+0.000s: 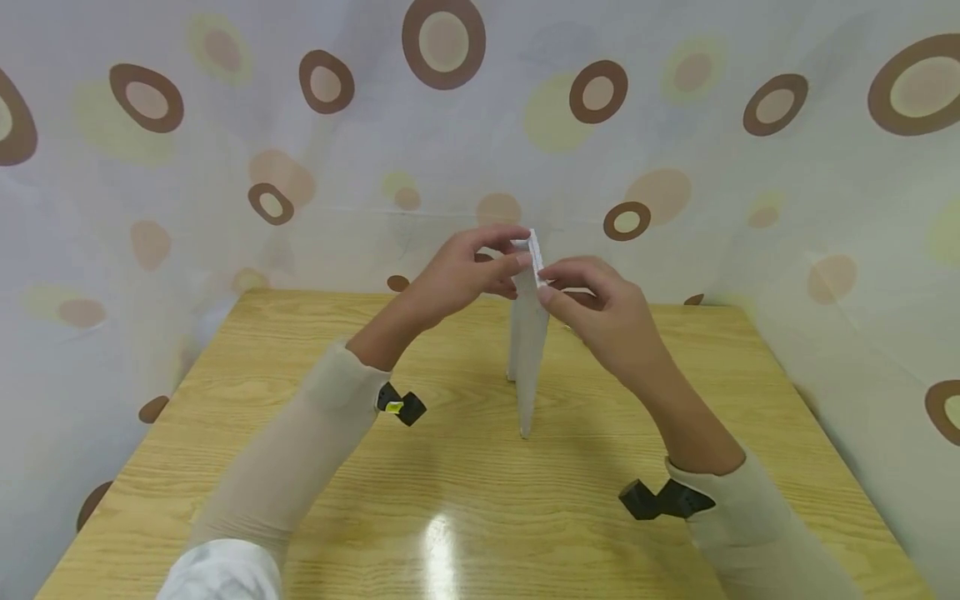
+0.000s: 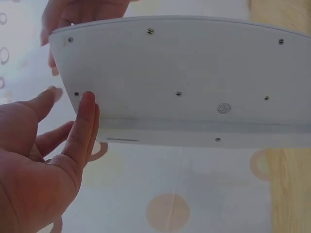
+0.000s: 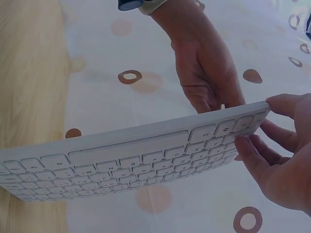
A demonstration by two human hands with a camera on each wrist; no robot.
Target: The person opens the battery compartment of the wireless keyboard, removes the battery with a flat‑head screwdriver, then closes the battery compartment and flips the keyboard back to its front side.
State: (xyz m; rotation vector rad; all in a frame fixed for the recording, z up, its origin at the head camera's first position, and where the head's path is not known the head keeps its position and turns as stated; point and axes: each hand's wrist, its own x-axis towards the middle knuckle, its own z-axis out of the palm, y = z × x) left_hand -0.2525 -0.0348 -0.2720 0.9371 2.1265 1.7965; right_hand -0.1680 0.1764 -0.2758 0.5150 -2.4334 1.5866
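Observation:
A white keyboard is held on end, its long side running down toward the wooden table. In the right wrist view its keys show; the left wrist view shows its plain back with small screws and a raised ridge along one side. My right hand pinches the top end, with the thumb on the key side. My left hand is at the same end on the back side. Its fingers are extended and appear to touch the back near the ridge.
The wooden table lies below, with a bright reflection near the front. A patterned curtain with brown rings hangs behind and at both sides. Black wrist cameras sit on the left sleeve and right sleeve.

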